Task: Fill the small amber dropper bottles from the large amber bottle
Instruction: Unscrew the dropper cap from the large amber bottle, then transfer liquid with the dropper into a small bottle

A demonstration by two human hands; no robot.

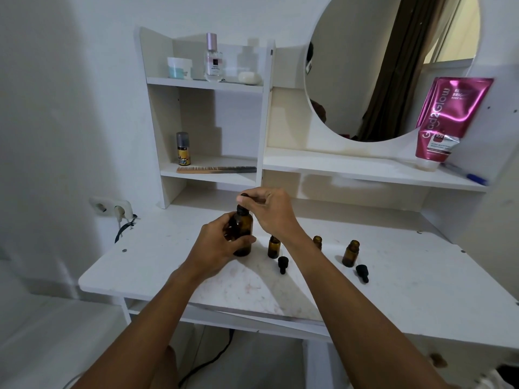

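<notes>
**Large amber bottle (pixel 242 234): lift slowly**

Your left hand (pixel 222 242) grips it on the worktop (pixel 393 276), left of the small bottles (pixel 273 247). Your right hand (pixel 269 209) pinches its dropper top (pixel 243 195). Lift straight, so nothing drips.

The white vanity table (pixel 415 279) is carrying a large amber bottle (pixel 242 234) standing upright with its black dropper cap (pixel 241 209). To its right the left small bottle (pixel 273 247), the middle small bottle (pixel 317 241) and the right small bottle (pixel 350 254) are standing open-necked, with the left dropper (pixel 283 264) and the right dropper (pixel 362 273) lying in front of the outer two. The shelf unit (pixel 207 85) is holding a jar (pixel 179 67), a perfume bottle (pixel 213 61) and a pale oval bar (pixel 249 77) above and a spray can (pixel 183 149) and a comb (pixel 216 169) below, while the ledge (pixel 337 164) is bearing a pink tube (pixel 446 119) and a blue pen (pixel 467 175).
</notes>
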